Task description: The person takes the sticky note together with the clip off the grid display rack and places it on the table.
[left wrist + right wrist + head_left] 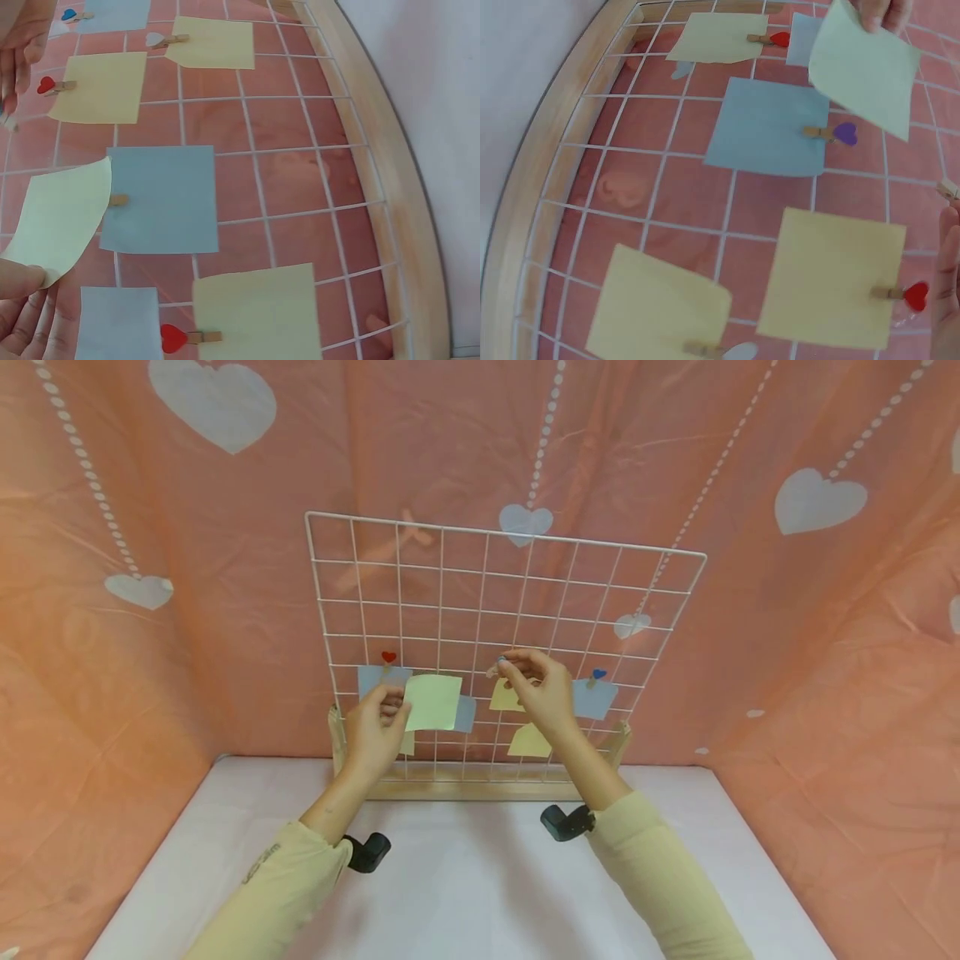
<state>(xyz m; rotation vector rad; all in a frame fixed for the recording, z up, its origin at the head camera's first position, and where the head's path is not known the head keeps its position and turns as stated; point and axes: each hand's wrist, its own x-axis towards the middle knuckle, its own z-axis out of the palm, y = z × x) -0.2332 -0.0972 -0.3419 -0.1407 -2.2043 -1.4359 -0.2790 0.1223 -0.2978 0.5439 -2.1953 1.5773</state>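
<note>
My left hand (375,727) pinches a pale green paper note (433,703) by its edge, in front of a white wire grid (441,568). In the left wrist view the note (64,217) curls slightly and partly overlaps a blue note (161,199) clipped to the grid. My right hand (546,693) pinches a small wooden clothespin (492,671) between thumb and fingers. The clothespin's jaw end (949,190) points out past the fingertips in the right wrist view; its decorated end is mostly hidden. Behind that hand hangs a yellow note (832,277).
Several blue and yellow notes hang on the grid from heart-topped clothespins, including a red heart (388,657) and a blue heart (598,674). The grid stands in a wooden base (472,790) on a white table (450,893). Pink cloth (465,460) with hearts hangs behind.
</note>
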